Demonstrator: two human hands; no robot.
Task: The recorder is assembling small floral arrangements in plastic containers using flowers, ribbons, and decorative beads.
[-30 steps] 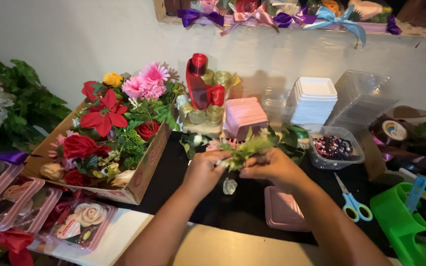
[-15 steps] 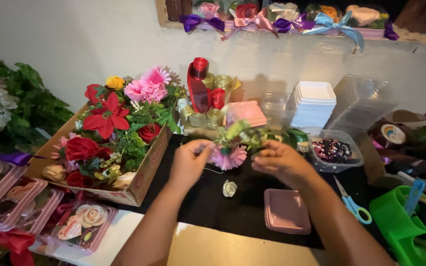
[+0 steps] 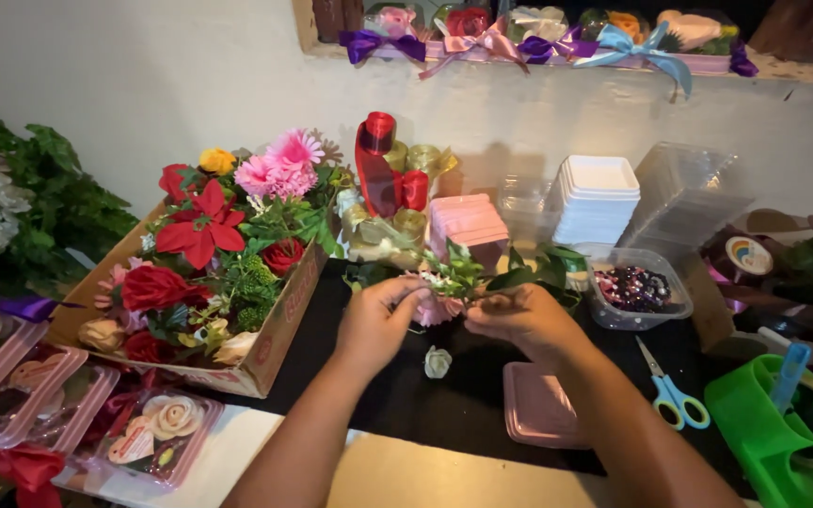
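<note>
**Both hands on a small flower sprig, mid-tabletop**

Left hand [image 3: 380, 325] & right hand [image 3: 519, 318] meet over the black tabletop [image 3: 463, 404], fingers of both pinched on a small sprig [image 3: 454, 282] w/ green leaves and a pink bloom, held just above the cloth. A small white rosebud [image 3: 437, 361] lies right below, betw. the wrists. Pink tray [image 3: 538, 409] near, under the right forearm. Scissors [image 3: 670, 390] w/ blue handles to the right; green tape dispenser [image 3: 773, 433] at near right. Cardboard box of fake flowers [image 3: 209, 273] on the left. Clear tub of beads [image 3: 634, 290] far right of the hands. Red ribbon spool [image 3: 378, 169] far, by the wall.
</note>
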